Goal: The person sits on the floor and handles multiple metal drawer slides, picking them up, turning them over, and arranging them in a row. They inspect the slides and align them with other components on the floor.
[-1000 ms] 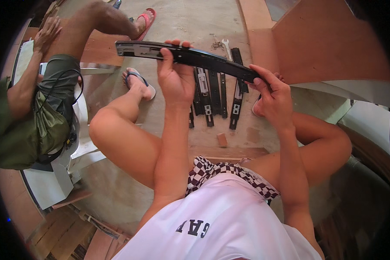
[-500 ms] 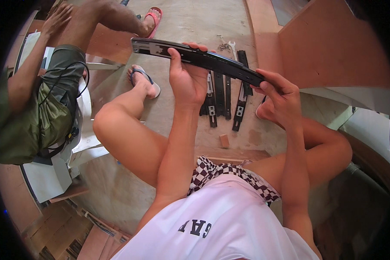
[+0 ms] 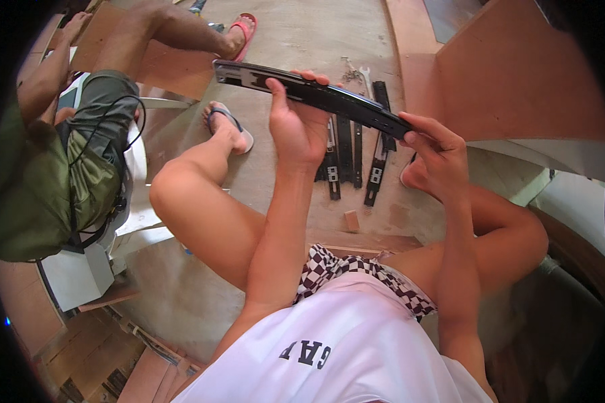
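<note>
A long black drawer slide (image 3: 316, 95) with a metal inner piece at its left end is held up in front of me, sloping down to the right. My left hand (image 3: 299, 124) grips it near the middle, thumb on the near face and fingers over the far edge. At the slide's right end, my right hand (image 3: 440, 144) pinches the tip between thumb and fingers. Below it on the floor lie several more black drawer slides (image 3: 343, 151), partly hidden behind my hands. One separate slide (image 3: 375, 178) lies at a slant to their right.
A wrench (image 3: 366, 77) and a small pile of screws (image 3: 351, 72) lie beyond the slides. Nearer is a small wood block (image 3: 351, 221). Brown wooden panels (image 3: 511, 80) stand at the right. Another person's leg (image 3: 181, 30) and seat are at the left.
The drawer slide tilts slightly more down to the right, both hands keeping their grip. The whole view has shifted a little. The other person's hand at upper left has moved.
</note>
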A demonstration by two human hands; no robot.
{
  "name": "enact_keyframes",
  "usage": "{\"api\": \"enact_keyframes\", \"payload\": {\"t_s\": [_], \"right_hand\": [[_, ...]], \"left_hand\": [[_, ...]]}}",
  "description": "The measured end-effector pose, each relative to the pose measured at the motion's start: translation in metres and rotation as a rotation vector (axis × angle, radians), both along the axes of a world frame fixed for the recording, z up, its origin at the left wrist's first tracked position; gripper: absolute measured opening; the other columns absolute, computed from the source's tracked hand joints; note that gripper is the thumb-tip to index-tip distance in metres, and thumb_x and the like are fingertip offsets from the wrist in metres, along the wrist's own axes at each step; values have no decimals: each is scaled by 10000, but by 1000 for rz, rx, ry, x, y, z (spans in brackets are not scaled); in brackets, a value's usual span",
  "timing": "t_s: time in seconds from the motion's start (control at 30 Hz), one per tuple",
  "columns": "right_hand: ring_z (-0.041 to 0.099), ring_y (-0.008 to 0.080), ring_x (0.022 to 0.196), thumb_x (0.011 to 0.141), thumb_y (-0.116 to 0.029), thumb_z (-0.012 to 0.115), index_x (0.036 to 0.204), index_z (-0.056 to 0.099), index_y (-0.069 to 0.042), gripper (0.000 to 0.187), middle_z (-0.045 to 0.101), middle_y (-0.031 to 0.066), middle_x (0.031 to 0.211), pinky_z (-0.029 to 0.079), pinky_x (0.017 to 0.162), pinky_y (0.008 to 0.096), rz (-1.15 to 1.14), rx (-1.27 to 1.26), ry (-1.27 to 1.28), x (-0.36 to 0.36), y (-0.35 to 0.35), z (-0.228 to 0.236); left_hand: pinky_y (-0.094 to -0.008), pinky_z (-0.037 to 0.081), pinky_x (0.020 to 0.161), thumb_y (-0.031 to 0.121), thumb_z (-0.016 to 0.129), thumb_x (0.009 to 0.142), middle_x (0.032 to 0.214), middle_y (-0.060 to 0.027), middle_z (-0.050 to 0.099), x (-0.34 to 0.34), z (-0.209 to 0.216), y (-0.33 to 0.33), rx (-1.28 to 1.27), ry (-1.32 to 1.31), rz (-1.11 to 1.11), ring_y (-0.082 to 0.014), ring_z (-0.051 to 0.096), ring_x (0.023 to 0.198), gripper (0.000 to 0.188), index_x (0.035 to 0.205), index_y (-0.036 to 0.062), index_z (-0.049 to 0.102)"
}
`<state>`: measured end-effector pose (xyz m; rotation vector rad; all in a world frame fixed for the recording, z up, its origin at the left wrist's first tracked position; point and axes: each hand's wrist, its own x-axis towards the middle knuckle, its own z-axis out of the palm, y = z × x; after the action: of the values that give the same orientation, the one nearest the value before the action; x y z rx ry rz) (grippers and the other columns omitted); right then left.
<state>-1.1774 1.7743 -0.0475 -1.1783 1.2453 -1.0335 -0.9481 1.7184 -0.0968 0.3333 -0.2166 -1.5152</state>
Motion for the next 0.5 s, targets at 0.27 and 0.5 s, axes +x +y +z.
{"api": "enact_keyframes", "payload": {"t_s": [0.27, 0.5], "right_hand": [[648, 59, 908, 968, -7, 695, 1262, 728, -41, 298, 740, 27, 1009, 519, 813, 212, 32, -16, 3, 0, 2, -11], [658, 69, 950, 968, -3, 704, 1247, 714, -9, 278, 737, 40, 1062, 519, 857, 212, 58, 23, -83, 6, 2, -15]], "left_hand": [[-540, 516, 1015, 532, 358, 1095, 1037, -61, 629, -3, 7, 4, 115, -38, 38, -241, 641, 1016, 476, 1116, 92, 535], [-528, 537, 977, 543, 324, 1100, 1019, -78, 628, -12, 12, 9, 134, -94, 11, -245, 650, 1011, 509, 1108, 76, 527]]}}
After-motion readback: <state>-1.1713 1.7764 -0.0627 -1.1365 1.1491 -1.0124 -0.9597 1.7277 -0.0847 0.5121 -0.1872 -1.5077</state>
